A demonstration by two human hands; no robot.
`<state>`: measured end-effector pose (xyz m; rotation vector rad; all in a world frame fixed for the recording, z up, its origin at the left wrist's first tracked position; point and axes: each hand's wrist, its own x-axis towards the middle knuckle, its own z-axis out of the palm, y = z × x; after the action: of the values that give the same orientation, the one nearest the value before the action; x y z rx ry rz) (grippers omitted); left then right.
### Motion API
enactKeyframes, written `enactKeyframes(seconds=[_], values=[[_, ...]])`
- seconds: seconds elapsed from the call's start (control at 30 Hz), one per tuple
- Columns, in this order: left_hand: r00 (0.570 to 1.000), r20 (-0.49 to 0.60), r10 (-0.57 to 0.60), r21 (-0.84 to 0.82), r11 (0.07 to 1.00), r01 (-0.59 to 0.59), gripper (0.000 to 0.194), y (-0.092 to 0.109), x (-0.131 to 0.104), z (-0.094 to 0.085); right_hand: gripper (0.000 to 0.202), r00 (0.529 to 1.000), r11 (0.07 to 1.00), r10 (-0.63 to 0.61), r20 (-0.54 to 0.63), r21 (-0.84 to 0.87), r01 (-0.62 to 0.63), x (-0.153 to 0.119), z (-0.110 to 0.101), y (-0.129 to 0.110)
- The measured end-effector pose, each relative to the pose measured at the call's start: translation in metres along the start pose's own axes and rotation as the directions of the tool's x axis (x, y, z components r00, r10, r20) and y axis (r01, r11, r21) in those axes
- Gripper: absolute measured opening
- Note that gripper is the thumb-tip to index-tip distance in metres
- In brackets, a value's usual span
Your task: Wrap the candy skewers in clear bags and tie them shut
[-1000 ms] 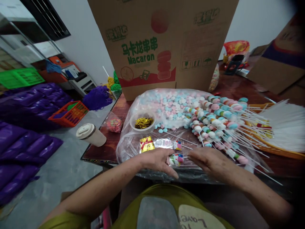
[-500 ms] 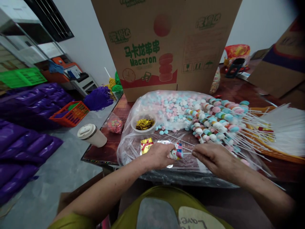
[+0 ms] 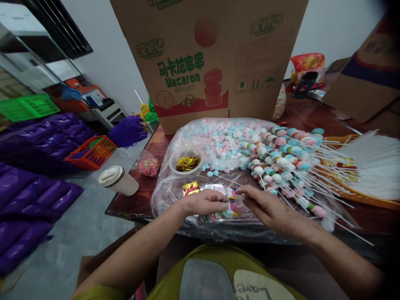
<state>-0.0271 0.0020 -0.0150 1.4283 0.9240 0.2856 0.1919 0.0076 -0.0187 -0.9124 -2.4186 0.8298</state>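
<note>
My left hand (image 3: 204,202) has its fingers stretched out over colourful printed wrappers (image 3: 235,210), blurred by motion. Whether the fingertips touch them I cannot tell. On the other side of the wrappers, my right hand (image 3: 264,204) is open with its fingers extended. A gold-and-red packet (image 3: 191,188) lies just beyond my left hand. To the right is a pile of marshmallow skewers (image 3: 281,158), coloured pieces threaded on white sticks. Loose pastel marshmallows (image 3: 228,139) lie behind on clear plastic, beside a bowl (image 3: 201,164) of gold twist ties (image 3: 188,163).
A large cardboard box (image 3: 187,37) stands at the back of the table. An orange basket (image 3: 346,193) with white sticks (image 3: 375,171) is at right. A lidded cup (image 3: 126,183) and a small bag of pink bits (image 3: 149,166) are near the left edge.
My left hand has let go of the wrapped piece and my right hand has released its white stick. Both hands have opened, and a skewer end now shows at the pile's near side.
</note>
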Motion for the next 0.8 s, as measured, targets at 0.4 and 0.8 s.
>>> enactKeyframes(seconds=[0.4,0.8], values=[[0.82,-0.57,0.052,-0.069,0.991,-0.111,0.015,-0.032,0.014,0.031,0.059,0.974,0.946,-0.211,-0.078,-0.268,0.183,0.028,0.043,0.002],[0.743,-0.664,0.08,-0.111,0.973,-0.204,0.033,-0.028,-0.001,0.021,0.035,0.898,0.62,0.437,-0.053,0.741,-0.258,0.028,0.072,-0.018]])
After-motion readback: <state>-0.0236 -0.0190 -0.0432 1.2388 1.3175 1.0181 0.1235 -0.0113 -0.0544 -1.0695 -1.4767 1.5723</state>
